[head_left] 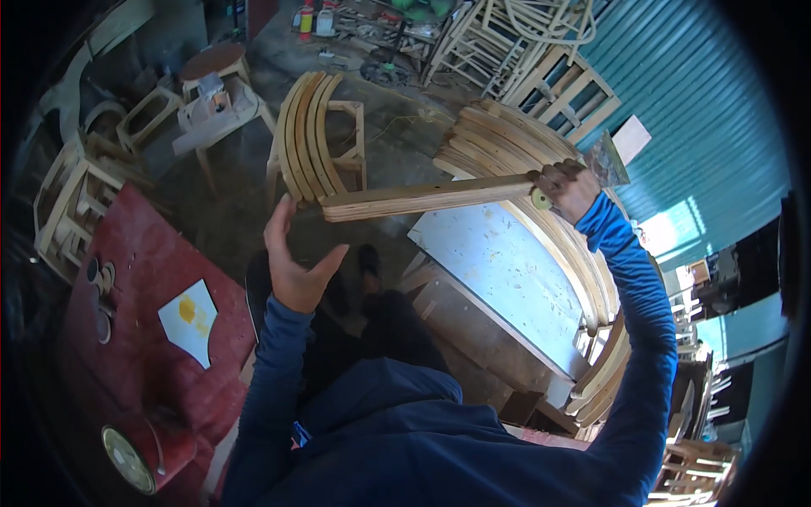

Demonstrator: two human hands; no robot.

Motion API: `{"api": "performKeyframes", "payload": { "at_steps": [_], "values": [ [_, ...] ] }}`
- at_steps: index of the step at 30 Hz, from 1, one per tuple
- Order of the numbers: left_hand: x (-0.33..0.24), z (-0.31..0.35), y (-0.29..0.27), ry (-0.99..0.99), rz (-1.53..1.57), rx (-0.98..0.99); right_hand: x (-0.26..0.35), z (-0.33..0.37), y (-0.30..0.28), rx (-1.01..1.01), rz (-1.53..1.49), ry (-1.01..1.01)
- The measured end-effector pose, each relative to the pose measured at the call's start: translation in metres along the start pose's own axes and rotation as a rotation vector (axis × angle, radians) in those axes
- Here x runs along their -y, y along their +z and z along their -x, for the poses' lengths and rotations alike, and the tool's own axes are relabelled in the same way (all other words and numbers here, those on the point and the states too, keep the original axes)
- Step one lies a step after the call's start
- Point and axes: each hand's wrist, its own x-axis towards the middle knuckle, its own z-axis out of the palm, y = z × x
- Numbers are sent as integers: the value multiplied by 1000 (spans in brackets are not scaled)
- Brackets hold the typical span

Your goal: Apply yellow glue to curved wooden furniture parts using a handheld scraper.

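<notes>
My right hand (568,190) grips one end of a laminated wooden slat (427,196), which spans sideways in front of me. A small round yellowish piece (541,199) with a dark centre shows under that hand; how it is held cannot be made out. My left hand (294,262) is open, thumb spread away from the fingers, just short of the slat's left end. Its fingertips are by the lower end of several curved wooden slats (306,139) lying side by side on a wooden frame (351,152). Whether they touch is unclear.
A large stack of curved slats (507,139) lies along a pale-topped table (507,262) on my right. At left, a red surface (152,253) carries a stained white sheet (191,319) and a round can (128,459). Stools and chair frames (515,34) stand farther off.
</notes>
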Motion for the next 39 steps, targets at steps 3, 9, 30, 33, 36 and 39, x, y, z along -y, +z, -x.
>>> {"api": "performKeyframes", "payload": {
  "at_steps": [3, 9, 30, 33, 36, 39],
  "values": [
    [1, -19, 11, 87, -43, 79, 16, 14, 13, -31, -13, 22],
    [4, -26, 14, 133, 55, 375, 12, 23, 8, -53, -58, 54],
    [-37, -47, 39, 551, 227, 255, 3, 67, -23, -42, -46, 333],
    [-45, -50, 42, 597, 177, 222, 9, 76, -44, -37, -57, 405],
    [-50, -53, 46, 585, 148, 179, 18, 75, -82, -213, -86, 487],
    [-54, -59, 50, 561, 152, 131, 36, 63, -128, -394, -212, 642]
  ]
}}
